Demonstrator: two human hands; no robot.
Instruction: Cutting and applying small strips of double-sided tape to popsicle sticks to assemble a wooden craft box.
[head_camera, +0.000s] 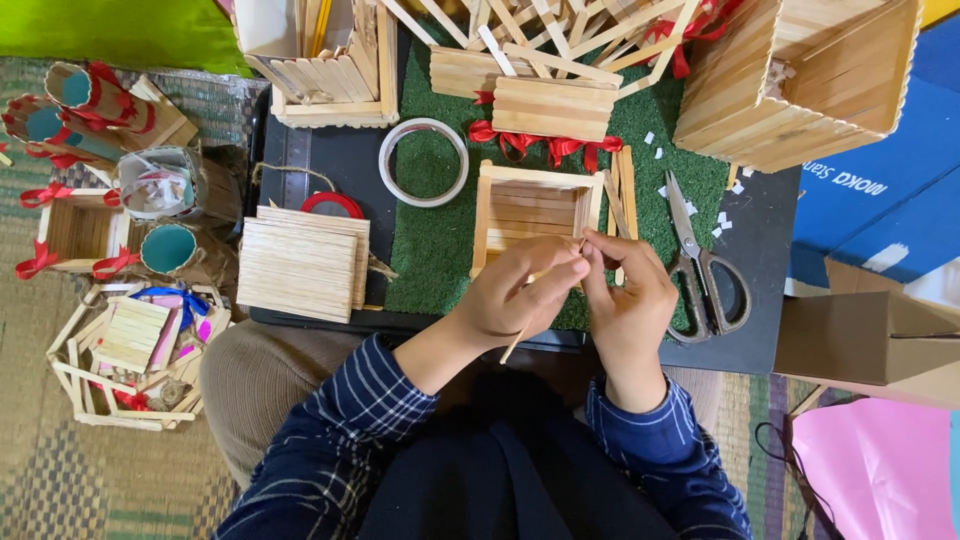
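My left hand and my right hand meet just in front of a small open box of wooden craft sticks that stands on a green turf mat. Both hands pinch a thin wooden stick, which slants down from the fingertips toward my lap. The fingers hide the stick's upper end and the box's near right corner.
Scissors lie right of my right hand. A tape ring and stacked stick panels lie left of the box. Larger stick boxes with red ribbon stand behind; finished baskets and cups sit at the left. A cardboard box is at right.
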